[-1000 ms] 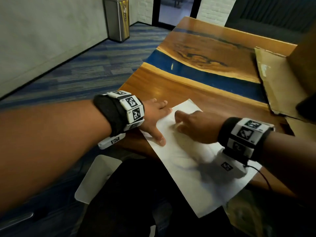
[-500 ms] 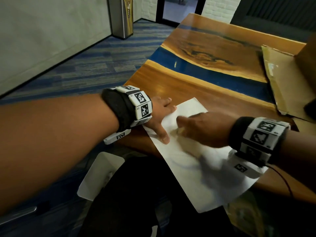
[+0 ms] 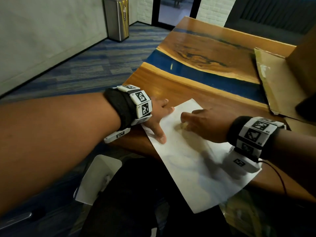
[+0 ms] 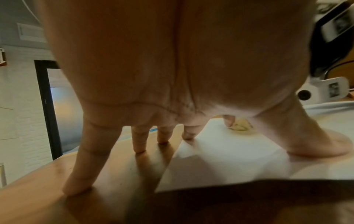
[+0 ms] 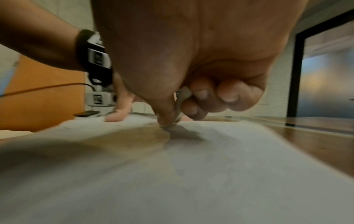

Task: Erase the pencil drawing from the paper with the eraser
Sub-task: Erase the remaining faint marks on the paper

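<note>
A white sheet of paper (image 3: 196, 165) lies slanted at the near edge of the wooden table (image 3: 184, 86), its near corner hanging past the edge. My left hand (image 3: 159, 117) lies flat with spread fingers, the thumb (image 3: 160, 135) and one fingertip on the paper's left edge, the other fingers on the wood (image 4: 80, 178). My right hand (image 3: 201, 124) pinches a small pale eraser (image 3: 181, 126) and presses its tip onto the paper (image 5: 168, 122). The eraser (image 4: 240, 126) shows past the left thumb. Faint pencil marks show on the sheet's near half.
Flattened cardboard (image 3: 280, 79) lies on the table's right side. A metal bin (image 3: 118, 17) stands on the carpet by the far wall. A black bag (image 3: 136, 202) and a white flat object (image 3: 97, 178) lie below the table's near edge.
My right hand with the eraser has shifted in small strokes over the same patch of paper. The left hand keeps the sheet pinned. The head view has drifted slightly.
</note>
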Available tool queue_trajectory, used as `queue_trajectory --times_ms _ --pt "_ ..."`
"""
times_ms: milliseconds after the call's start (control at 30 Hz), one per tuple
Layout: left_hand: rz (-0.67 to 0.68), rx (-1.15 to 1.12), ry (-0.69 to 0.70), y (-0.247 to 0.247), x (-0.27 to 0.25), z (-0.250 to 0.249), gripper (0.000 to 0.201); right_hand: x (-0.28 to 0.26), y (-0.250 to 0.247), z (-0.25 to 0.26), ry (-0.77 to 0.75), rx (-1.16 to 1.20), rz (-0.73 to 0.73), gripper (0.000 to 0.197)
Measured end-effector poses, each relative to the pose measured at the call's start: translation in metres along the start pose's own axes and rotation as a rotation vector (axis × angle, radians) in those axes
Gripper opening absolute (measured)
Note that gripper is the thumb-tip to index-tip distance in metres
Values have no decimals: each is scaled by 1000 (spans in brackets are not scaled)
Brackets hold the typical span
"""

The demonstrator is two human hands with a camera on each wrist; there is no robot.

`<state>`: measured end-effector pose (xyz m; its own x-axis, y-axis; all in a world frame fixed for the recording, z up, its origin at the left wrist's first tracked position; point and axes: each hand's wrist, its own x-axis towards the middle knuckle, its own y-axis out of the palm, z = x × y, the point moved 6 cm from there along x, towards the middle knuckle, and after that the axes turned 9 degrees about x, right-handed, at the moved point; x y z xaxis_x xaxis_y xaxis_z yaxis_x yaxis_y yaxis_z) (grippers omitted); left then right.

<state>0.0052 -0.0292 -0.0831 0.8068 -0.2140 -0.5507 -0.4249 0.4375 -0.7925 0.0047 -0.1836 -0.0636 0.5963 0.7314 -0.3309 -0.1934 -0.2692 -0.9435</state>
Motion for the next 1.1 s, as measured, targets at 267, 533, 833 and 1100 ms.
queue_trajectory --times_ms 267,533,833,1100 --pt "10 14 5 -1 0 -1 131 -7 2 12 -27 21 16 22" --pt "1 11 11 1 -1 -1 130 9 5 32 6 82 6 23" --pt "7 24 6 -2 -3 -2 128 15 4 16 47 102 57 23" --pt "18 24 14 -1 -2 0 128 3 9 14 -2 164 81 21"
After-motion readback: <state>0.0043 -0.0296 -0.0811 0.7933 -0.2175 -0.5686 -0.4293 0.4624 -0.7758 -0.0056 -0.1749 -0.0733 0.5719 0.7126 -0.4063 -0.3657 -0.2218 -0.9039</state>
